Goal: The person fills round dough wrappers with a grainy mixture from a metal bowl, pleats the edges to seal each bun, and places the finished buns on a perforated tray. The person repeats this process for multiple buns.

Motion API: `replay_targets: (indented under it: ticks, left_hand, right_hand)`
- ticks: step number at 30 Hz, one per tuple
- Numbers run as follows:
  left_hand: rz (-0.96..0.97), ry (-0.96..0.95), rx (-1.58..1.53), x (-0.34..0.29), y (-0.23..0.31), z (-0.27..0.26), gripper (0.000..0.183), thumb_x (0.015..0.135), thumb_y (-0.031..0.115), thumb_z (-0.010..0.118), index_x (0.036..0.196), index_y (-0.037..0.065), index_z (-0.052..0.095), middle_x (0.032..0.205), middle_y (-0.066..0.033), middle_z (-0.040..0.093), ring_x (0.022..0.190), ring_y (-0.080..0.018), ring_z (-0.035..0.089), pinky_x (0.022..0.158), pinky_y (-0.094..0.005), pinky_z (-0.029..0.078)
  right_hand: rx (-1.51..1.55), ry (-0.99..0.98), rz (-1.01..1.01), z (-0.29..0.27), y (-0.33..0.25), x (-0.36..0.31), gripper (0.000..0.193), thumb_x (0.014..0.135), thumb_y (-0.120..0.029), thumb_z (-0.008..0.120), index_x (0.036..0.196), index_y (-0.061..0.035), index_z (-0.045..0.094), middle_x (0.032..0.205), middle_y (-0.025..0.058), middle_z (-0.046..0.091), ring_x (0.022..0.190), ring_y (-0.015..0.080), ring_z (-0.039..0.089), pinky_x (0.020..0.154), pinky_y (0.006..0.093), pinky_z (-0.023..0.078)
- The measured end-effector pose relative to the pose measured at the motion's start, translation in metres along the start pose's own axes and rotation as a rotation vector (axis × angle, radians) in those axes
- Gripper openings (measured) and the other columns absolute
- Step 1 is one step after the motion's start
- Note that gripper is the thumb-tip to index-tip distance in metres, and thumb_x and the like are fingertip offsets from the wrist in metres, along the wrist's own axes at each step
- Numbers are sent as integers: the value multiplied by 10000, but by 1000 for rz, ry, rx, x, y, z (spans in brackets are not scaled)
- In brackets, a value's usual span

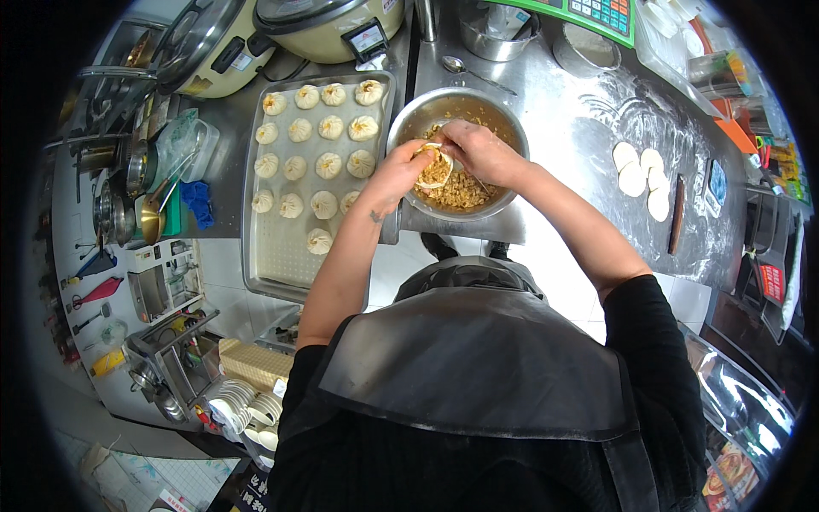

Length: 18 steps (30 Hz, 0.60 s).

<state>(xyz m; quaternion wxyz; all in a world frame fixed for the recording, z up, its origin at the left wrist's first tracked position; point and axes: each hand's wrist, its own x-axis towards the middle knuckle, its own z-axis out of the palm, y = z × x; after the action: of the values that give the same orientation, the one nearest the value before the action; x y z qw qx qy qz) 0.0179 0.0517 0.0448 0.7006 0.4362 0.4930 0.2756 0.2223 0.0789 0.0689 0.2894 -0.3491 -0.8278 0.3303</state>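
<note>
Apron (478, 358) lowest in frame. Above it, left hand (401, 171) cups a dough wrapper (433, 166) over the bowl (418, 115) so spills fall back; right hand (478, 149) pinches a utensil, pressing filling in. Tray (273, 256) of buns (328, 165) upper left, within reach.

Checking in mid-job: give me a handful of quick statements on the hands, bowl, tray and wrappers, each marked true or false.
1. The left hand holds a round dough wrapper with filling over the metal bowl. True.
2. The right hand rests on the rolling pin. False: it is over the bowl, at the wrapper; the pin lies apart on the floured counter.
3. The perforated tray is completely full of buns. False: its near part is bare.
4. Flat dough wrappers lie on the counter to the right of the bowl. True.
5. The bowl is empty. False: it holds chopped filling.
</note>
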Motion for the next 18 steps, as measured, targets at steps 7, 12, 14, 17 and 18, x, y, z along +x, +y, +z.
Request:
replay_targets:
  ticks: [7, 12, 14, 17, 18]
  left_hand:
    - [-12, -29, 404, 4, 17, -3, 303, 1014, 174, 517, 1251, 5, 602, 998, -47, 682, 891, -101, 612, 784, -257, 493]
    - [60, 114, 402, 0, 22, 11, 267, 975, 160, 559, 1177, -1, 629, 1036, -98, 674, 945, -157, 637, 809, -301, 500]
    - [74, 174, 146, -2, 20, 13, 265, 977, 176, 589, 1173, 4, 635, 1050, -87, 672, 955, -141, 634, 809, -284, 501]
    - [99, 220, -192, -2, 13, 14, 276, 983, 209, 630, 1171, 7, 644, 1062, -60, 672, 933, -106, 626, 790, -248, 499]
    - [140, 215, -153, -1, 10, 16, 268, 982, 201, 629, 1162, 2, 648, 1048, -57, 676, 922, -109, 630, 786, -250, 500]
  right_hand:
    - [92, 29, 133, -1, -2, -1, 159, 900, -11, 627, 1055, 1, 591, 939, 185, 619, 871, 366, 632, 770, 424, 508]
    - [-16, 87, -8, -1, -5, 3, 130, 919, -20, 619, 1039, 12, 581, 933, 180, 628, 777, 321, 657, 689, 386, 535]
    - [92, 73, 182, -4, -7, -1, 123, 907, -25, 624, 1019, 13, 591, 965, 209, 650, 854, 376, 661, 739, 420, 528]
    - [304, 37, 353, -7, -9, -6, 101, 924, -31, 616, 1012, 12, 594, 928, 197, 650, 703, 301, 684, 643, 382, 537]
    - [312, 28, 371, -7, -10, -6, 98, 928, -38, 616, 1011, 10, 596, 917, 192, 648, 668, 280, 678, 621, 373, 534]
